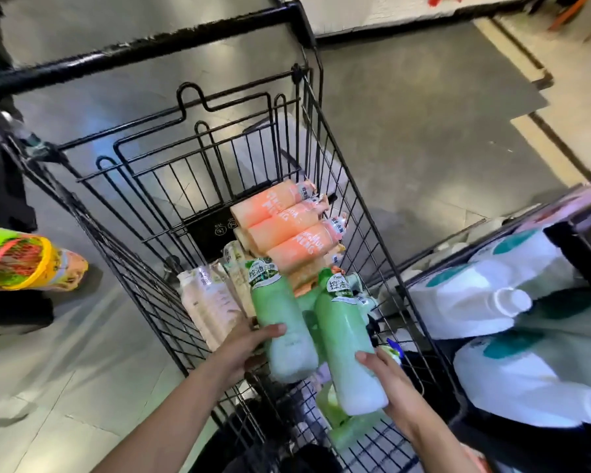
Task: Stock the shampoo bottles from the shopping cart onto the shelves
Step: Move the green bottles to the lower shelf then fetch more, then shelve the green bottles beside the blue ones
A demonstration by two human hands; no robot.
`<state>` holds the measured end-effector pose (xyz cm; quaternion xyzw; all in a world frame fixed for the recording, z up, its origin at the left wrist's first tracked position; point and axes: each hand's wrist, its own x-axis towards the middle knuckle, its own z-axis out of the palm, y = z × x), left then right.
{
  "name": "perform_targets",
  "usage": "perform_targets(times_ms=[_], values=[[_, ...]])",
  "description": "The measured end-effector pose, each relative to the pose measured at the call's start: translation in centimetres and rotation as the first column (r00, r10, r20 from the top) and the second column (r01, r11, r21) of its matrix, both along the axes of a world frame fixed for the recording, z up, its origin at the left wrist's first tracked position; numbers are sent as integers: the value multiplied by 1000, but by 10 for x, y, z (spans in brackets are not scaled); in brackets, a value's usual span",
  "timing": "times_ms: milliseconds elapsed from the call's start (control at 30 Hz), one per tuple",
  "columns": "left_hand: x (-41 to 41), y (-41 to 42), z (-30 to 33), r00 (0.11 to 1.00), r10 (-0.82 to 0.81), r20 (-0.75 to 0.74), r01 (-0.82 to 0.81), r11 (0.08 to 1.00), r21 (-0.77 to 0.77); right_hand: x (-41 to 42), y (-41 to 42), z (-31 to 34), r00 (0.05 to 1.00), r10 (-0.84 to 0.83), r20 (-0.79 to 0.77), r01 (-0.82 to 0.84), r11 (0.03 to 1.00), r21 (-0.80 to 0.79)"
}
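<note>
A black wire shopping cart fills the middle of the head view. In it lie several orange shampoo bottles, several beige bottles and more green ones near the bottom. My left hand grips one green bottle by its lower half, above the cart. My right hand holds a second green bottle by its base, just right of the first. Both bottles point caps away from me.
A low shelf at the right holds large white bottles with teal labels. A yellow mesh-wrapped item sticks out at the left edge. The cart's black handle crosses the top. Grey tiled floor surrounds the cart.
</note>
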<state>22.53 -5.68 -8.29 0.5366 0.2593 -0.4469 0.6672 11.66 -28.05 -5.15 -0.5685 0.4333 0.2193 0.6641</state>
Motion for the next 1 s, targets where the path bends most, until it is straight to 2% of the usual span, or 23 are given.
perform_targets(times_ms=[167,367,600,700,867,1000], values=[[-16,-17,42,974,-216,72,227,950,-214,-29,-7,26,979,-190,70,190,982,15],[-44,-56,78,895,-384,226,442,830,-340,-85,-9,57,904,-380,198,389,921,-11],[-103,-92,107,739,-542,400,655,715,-243,-179,-6,91,804,-482,349,524,851,-32],[-145,-110,124,677,-580,454,718,656,-233,-230,-6,98,726,-546,417,604,797,-7],[-243,-142,151,553,-644,528,814,552,-180,-340,-15,109,637,-565,524,643,764,42],[-342,-176,164,455,-672,584,874,464,-147,-446,-30,117,540,-616,574,727,685,51]])
